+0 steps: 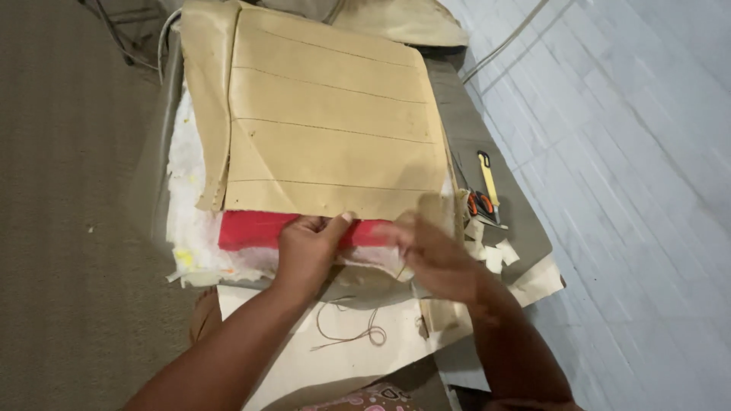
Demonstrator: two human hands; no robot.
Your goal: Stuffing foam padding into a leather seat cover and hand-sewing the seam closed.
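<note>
Cover (327, 122), tan and stitched in rows, lies over red padding (259, 230) on the bench (502, 205). Left hand (304, 247) pinches its lower edge shut; right hand (430, 255) is blurred, its grip unclear. Keeping the edge taut and square looks wise; scissors (480, 204) lie nearby.

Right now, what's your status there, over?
Left hand pinching the tan stitched cover edge over the red piece. Right hand blurred beside it, grip unclear. Scissors lie off right, not in the way.

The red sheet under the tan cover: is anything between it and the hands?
Nothing visible. The left hand already rests on the red sheet at its near edge, and the blurred right hand is beside it; the tan cover lies over the sheet's far part.
</note>
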